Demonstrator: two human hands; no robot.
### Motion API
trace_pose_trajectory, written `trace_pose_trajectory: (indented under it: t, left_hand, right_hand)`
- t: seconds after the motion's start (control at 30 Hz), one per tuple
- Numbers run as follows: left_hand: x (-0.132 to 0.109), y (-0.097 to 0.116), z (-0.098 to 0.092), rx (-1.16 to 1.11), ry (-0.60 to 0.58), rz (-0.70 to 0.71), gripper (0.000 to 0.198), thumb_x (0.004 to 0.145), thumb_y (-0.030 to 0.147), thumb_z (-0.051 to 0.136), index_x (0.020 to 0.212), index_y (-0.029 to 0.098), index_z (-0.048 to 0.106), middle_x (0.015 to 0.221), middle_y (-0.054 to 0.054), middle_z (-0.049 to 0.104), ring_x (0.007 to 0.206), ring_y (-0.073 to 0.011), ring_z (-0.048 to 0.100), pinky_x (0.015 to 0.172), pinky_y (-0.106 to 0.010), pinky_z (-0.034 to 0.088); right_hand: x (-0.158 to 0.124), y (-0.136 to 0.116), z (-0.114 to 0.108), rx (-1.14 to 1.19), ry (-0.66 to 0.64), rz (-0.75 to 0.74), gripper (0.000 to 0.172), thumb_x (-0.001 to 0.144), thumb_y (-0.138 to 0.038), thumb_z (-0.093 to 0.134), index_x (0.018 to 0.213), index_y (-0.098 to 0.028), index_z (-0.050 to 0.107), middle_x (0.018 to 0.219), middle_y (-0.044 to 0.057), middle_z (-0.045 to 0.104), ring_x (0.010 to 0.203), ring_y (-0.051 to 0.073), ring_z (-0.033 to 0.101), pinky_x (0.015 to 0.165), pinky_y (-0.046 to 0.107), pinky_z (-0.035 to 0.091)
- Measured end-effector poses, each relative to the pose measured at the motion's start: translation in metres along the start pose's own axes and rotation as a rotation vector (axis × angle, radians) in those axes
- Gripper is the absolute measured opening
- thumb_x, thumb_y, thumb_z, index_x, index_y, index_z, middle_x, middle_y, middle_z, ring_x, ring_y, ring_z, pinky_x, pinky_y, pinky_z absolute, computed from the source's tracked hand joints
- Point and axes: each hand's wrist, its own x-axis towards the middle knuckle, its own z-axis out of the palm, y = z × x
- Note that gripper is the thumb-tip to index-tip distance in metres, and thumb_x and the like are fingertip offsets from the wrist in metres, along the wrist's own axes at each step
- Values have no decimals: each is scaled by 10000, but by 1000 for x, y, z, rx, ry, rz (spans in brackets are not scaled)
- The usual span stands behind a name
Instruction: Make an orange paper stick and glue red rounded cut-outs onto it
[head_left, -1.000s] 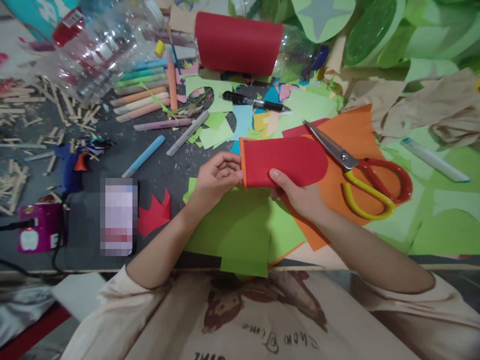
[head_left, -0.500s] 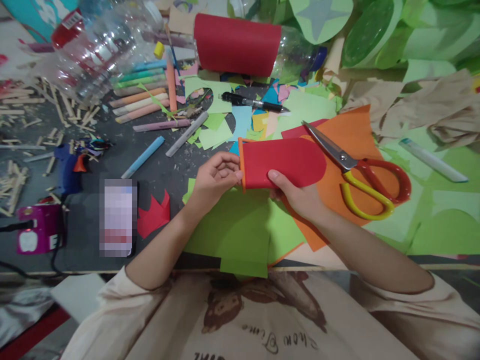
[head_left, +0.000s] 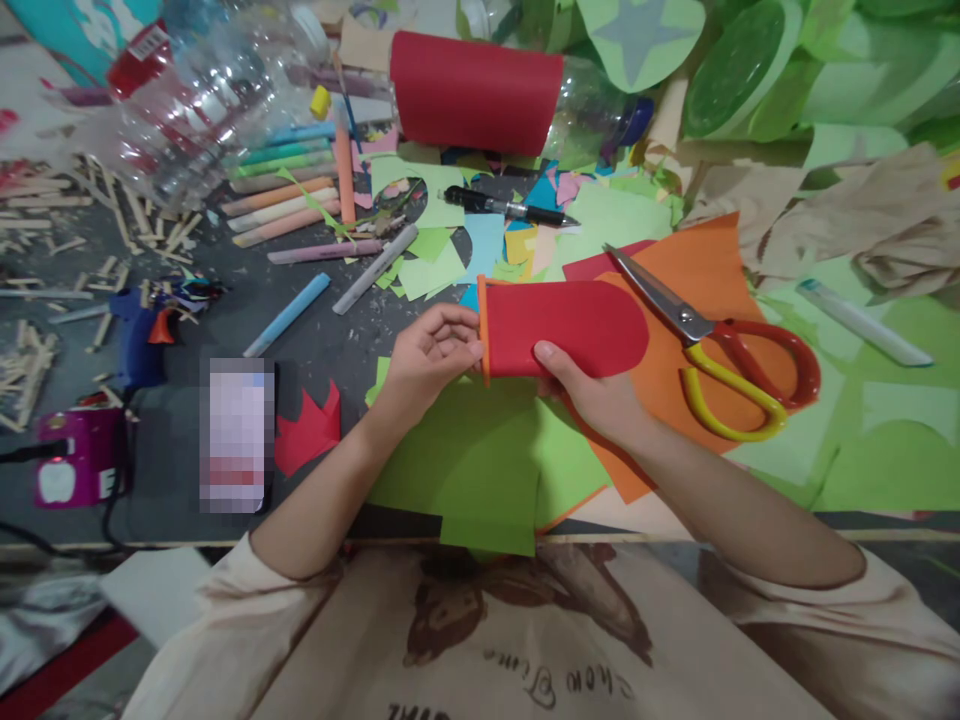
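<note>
Between my hands is a red paper piece (head_left: 562, 320) with a rounded right end and an orange strip (head_left: 484, 330) along its straight left edge. My left hand (head_left: 439, 345) is closed, its thumb and fingers pinching the orange strip near its lower part. From below, my right hand (head_left: 589, 385) grips the red paper, thumb on top and fingers hidden underneath. Right of it, scissors (head_left: 686, 320) with one red and one yellow handle rest on an orange sheet (head_left: 712, 260). Green paper (head_left: 465, 450) lies under my hands.
A bottle wrapped in red paper (head_left: 476, 90) lies behind, with a black pen (head_left: 510, 206) and paper scraps before it. Markers (head_left: 289, 312), a phone (head_left: 236, 435), a blue glue gun (head_left: 139, 335) and clear plastic bottles (head_left: 202, 110) are on the left. Green-covered containers (head_left: 750, 70) stand back right.
Almost nothing differs. The rounded end of the red paper has shifted very slightly left, with both hands keeping their hold.
</note>
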Motion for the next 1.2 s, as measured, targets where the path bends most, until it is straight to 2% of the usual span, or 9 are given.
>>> trace_pose_trajectory:
  t: [0.47,0.73,0.93,1.2]
  left_hand:
    - [0,2,2,57,13,23,380,628,386,823,835,169,590,701,30,596,560,-55,560,543,-163,505]
    - [1,3,1,9,-5,-42,389,619,404,831,850,175,619,794,0,658,487,-37,493,417,-152,415]
    - [0,3,-1,9,-8,-69,350,625,395,829,813,171,638,662,32,620,431,-29,451,394,-153,393]
    - [1,3,1,54,21,-48,384,581,415,850,751,175,604,617,48,572,430,-31,450,389,-152,389]
  right_hand:
    - [-1,-2,0,-9,-16,27,540,705,-724,612,520,-226,513,472,1,519,441,126,485,465,302,455]
    - [-1,-5,0,22,-27,39,488,693,-681,656,583,-228,514,485,-19,498,429,115,469,437,283,437]
    - [-1,-3,-1,2,-87,-2,498,732,-656,636,536,-214,517,473,-10,512,428,111,474,472,282,445]
    - [-1,-4,-2,-48,-97,-56,504,764,-642,609,507,-221,506,480,-10,520,447,119,494,528,295,476]
